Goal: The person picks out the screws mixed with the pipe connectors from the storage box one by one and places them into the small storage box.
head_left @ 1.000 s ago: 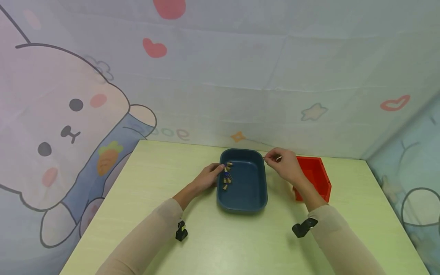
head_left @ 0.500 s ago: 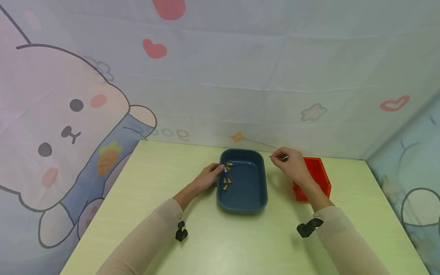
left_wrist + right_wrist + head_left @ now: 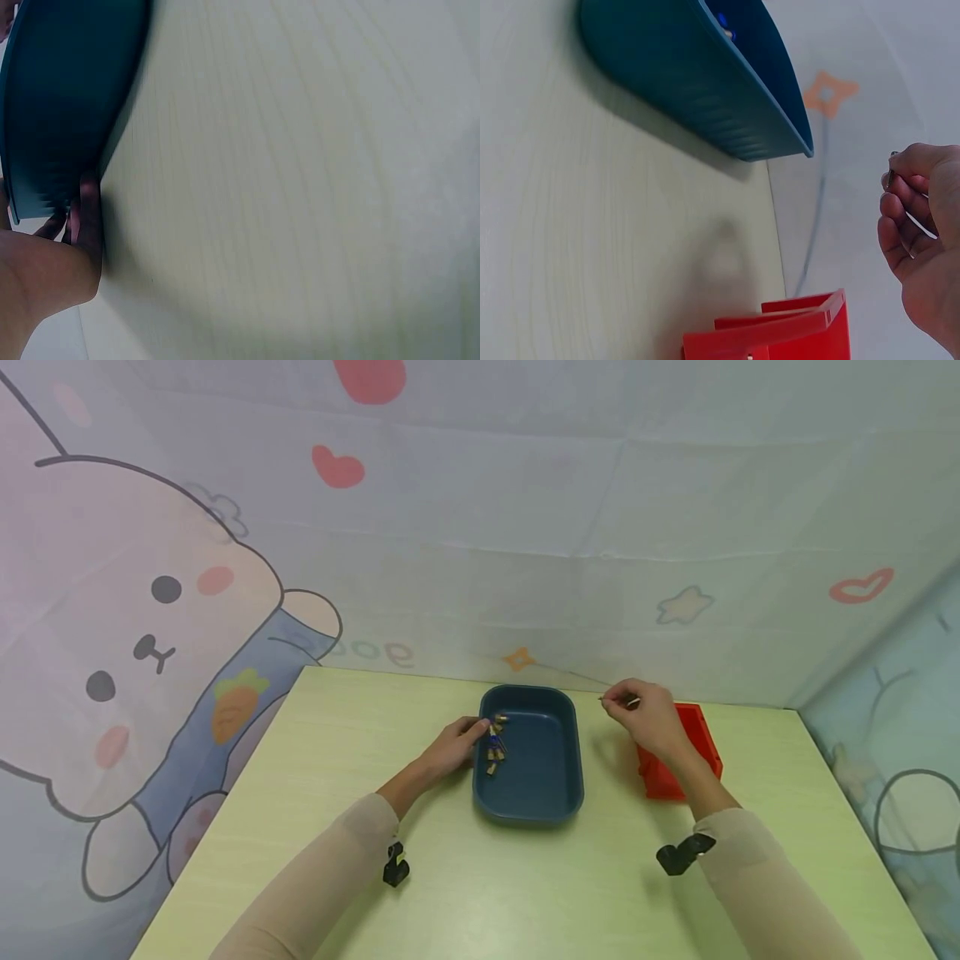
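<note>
A dark blue plastic bin (image 3: 536, 768) stands on the table. My left hand (image 3: 452, 745) grips its left wall, thumb over the rim and fingers outside, as the left wrist view (image 3: 56, 259) also shows. Several small brass-coloured and blue pieces (image 3: 495, 747) lie inside along that wall; their kind is too small to tell. Right of the bin, above the table, my right hand (image 3: 647, 718) pinches a tiny dark metallic piece (image 3: 892, 166) between thumb and index finger. The other fingers curl loosely. A red open-front bin (image 3: 701, 739) is partly hidden behind the right hand and forearm.
The pale wood-grain table (image 3: 525, 893) meets a printed cloth backdrop (image 3: 480, 527) at its back edge. In the right wrist view something small and pale shows in the red bin. Small black cameras sit on both wrists.
My right hand has moved right, away from the blue bin's rim and toward the red bin, with the tiny piece still pinched. The left hand and blue bin have stayed put.
</note>
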The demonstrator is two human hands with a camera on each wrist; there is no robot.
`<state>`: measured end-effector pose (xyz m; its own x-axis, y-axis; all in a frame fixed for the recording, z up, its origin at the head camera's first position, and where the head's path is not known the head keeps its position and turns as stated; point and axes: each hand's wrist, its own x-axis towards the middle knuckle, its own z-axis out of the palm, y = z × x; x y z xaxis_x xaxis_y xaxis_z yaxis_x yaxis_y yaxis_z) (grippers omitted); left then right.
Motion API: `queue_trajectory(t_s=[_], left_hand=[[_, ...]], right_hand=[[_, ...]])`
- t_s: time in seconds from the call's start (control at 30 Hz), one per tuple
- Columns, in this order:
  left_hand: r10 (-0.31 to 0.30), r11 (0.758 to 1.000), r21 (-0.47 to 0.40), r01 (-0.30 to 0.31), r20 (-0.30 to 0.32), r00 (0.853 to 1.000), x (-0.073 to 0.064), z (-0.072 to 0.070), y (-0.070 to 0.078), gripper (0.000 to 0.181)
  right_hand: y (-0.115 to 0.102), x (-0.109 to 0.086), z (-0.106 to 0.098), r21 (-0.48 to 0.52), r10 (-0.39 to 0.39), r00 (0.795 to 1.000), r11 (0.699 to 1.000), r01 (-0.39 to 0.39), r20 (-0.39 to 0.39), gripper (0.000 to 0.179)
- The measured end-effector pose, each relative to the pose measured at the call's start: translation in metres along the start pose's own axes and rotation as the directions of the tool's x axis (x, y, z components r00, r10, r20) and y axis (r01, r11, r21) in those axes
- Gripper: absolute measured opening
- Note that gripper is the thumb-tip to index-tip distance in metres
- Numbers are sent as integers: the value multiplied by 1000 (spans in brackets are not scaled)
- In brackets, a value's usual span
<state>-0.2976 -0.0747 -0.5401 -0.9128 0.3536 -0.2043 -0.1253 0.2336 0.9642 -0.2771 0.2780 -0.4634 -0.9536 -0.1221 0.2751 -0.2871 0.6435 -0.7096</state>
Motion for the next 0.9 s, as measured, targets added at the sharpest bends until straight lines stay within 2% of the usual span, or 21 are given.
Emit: queue_trajectory(t_s=[0.63, 0.9], left_hand=[[2, 1000, -17, -2, 4, 1000, 0, 1, 1, 62], [11, 1000, 13, -11, -7, 1000, -1, 1, 2, 61]], right_hand=[[17, -12, -20, -52, 39, 999, 998, -41, -28, 12], [26, -15, -29, -96, 33, 999, 995, -36, -38, 11]])
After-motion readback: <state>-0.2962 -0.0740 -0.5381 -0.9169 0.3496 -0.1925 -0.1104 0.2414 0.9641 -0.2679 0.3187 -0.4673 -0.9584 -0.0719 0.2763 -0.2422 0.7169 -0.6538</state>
